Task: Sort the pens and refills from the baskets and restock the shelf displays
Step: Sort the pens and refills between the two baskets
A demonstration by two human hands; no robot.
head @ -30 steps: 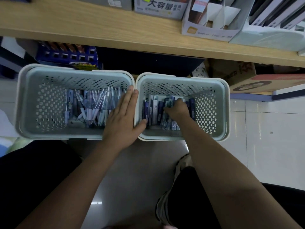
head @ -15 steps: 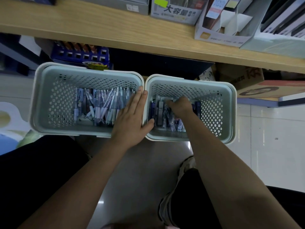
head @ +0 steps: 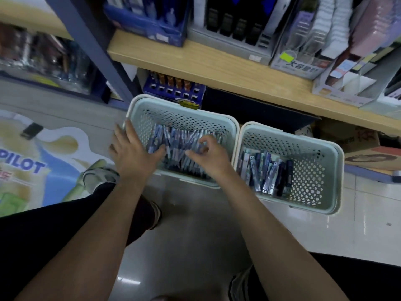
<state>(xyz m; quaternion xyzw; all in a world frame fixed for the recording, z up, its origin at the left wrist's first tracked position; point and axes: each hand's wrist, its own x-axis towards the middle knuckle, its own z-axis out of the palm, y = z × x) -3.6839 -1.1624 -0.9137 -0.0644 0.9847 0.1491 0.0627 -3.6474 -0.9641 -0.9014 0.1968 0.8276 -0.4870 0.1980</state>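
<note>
While the person crouches on the tiled floor [head: 195, 231], both forearms reach forward into the nearer of two pale perforated baskets. The left hand [head: 132, 154] lies spread over the left basket [head: 184, 109] at its left rim, fingers straight and resting on the edge, thumb stretched toward the contents, gripping nothing. The right hand [head: 208, 155] hovers over the heap with fingers curled down among the pens [head: 173, 140]; whether it has actually pinched one cannot be told through the blur. These pens are slim, packed in clear sleeves with blue and white print, lying crisscrossed across the basket's floor. They look light and stiff, with slick wrapping likely to slide, so a pinch across the middle of a sleeve, or a gathered handful, would probably serve best. Just beside it, rims touching, the right basket [head: 325, 203] holds the refills [head: 267, 172], dark blue and pale packets leaning against its left wall. Beyond the baskets runs the wooden shelf [head: 217, 68], carrying display boxes [head: 230, 25] of stationery, with a blue tray [head: 173, 92] tucked beneath its front edge.
</note>
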